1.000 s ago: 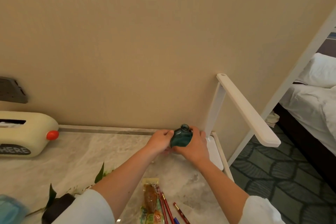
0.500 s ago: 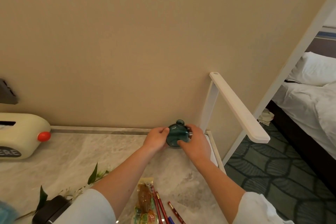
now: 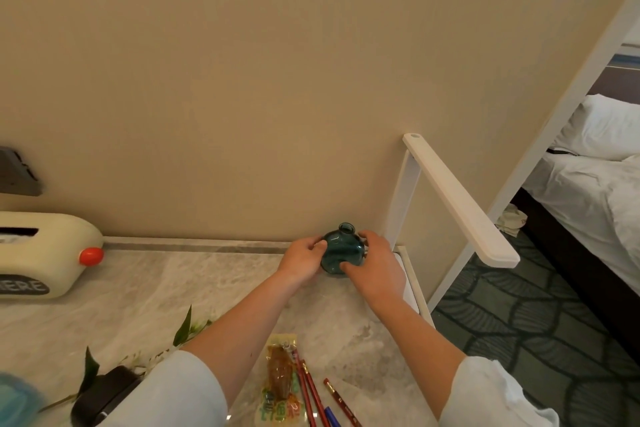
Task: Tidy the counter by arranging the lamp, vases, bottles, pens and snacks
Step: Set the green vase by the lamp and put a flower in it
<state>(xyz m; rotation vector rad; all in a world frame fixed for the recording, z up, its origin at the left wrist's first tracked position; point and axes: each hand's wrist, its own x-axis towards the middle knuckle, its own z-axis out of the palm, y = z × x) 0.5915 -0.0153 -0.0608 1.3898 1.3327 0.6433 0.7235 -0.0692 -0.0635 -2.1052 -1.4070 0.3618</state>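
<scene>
A small round teal glass vase (image 3: 341, 251) stands at the back of the marble counter (image 3: 207, 288), near the wall. My left hand (image 3: 301, 260) grips its left side and my right hand (image 3: 375, 265) grips its right side. A white desk lamp (image 3: 457, 194) stands just right of the vase, its base partly hidden by my right hand. A snack packet (image 3: 280, 381) and several red and blue pens (image 3: 315, 395) lie at the front, between my forearms.
A cream tissue box (image 3: 41, 253) with a red knob sits at the back left. A dark vase with green leaves (image 3: 100, 395) lies at the front left beside a blurred blue object (image 3: 14, 402). The counter's right edge drops to carpet, with a bed beyond.
Both hands have carried the teal vase back toward the wall and lowered it upright onto the counter next to the lamp.
</scene>
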